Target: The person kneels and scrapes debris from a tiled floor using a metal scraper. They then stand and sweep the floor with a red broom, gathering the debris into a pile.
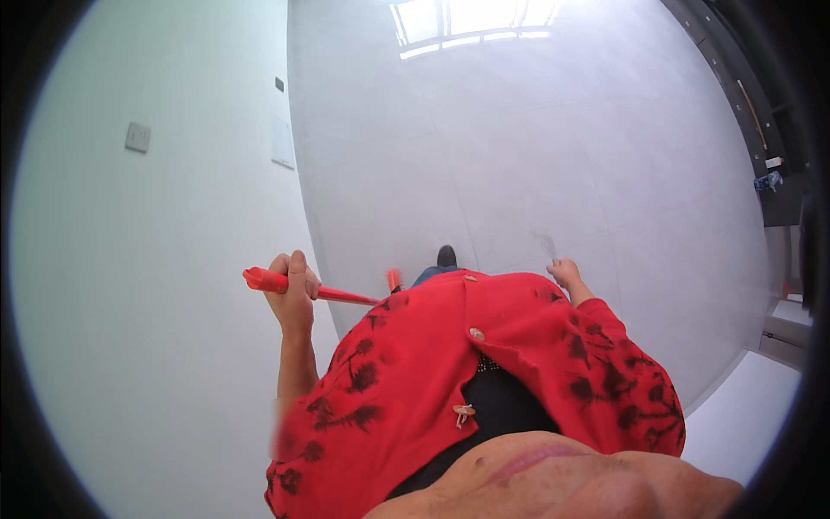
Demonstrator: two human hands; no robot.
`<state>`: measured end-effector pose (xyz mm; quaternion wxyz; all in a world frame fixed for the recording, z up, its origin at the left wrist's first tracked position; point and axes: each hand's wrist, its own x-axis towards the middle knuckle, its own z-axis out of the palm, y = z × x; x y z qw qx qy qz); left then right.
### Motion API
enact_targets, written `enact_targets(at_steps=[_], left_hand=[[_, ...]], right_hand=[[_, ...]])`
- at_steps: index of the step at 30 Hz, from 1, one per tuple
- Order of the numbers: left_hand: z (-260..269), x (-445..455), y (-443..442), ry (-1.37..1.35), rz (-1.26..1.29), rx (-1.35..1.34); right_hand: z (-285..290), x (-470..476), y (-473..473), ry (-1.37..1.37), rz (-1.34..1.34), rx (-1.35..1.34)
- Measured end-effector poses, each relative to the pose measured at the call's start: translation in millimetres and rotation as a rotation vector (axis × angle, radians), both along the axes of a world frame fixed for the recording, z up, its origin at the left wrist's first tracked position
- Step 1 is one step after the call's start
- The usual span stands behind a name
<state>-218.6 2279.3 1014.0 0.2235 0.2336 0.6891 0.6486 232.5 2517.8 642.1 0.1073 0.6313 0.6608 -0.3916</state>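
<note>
My left hand (295, 285) is closed around the upper part of a red broom handle (343, 296), near its end cap, beside the white wall. The handle slopes down toward my body and passes out of sight behind my red jacket (402, 350). Past the jacket's edge shows a red bristled broom head (393, 279), low near the floor. On the other side, my right hand (566, 274) is closed on a thin greyish, see-through thing (546, 245) that fans out from the fingers. It is too faint to name.
Grey tiled floor (519, 162) stretches ahead, with window glare at its far end. A wall plate (137, 137) and a pale panel (283, 143) are on the white wall (194, 194). Dark furniture (726, 71) lines the right, holding a crumpled blue item (768, 181). My dark shoe (446, 255) points forward.
</note>
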Motion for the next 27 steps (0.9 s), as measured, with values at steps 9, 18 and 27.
enact_targets(at_steps=[9, 18, 27], left_hand=[[-11, -83, 171, 0.028, -0.094, 0.019], [-4, -127, 377, 0.196, -0.087, 0.140], [14, -173, 574, 0.392, -0.224, 0.468]], right_hand=[[15, -13, 80, -0.054, -0.122, -0.045], [-30, -97, 308, -0.004, -0.134, -0.042], [84, -436, 482, 0.734, -0.287, -0.571]])
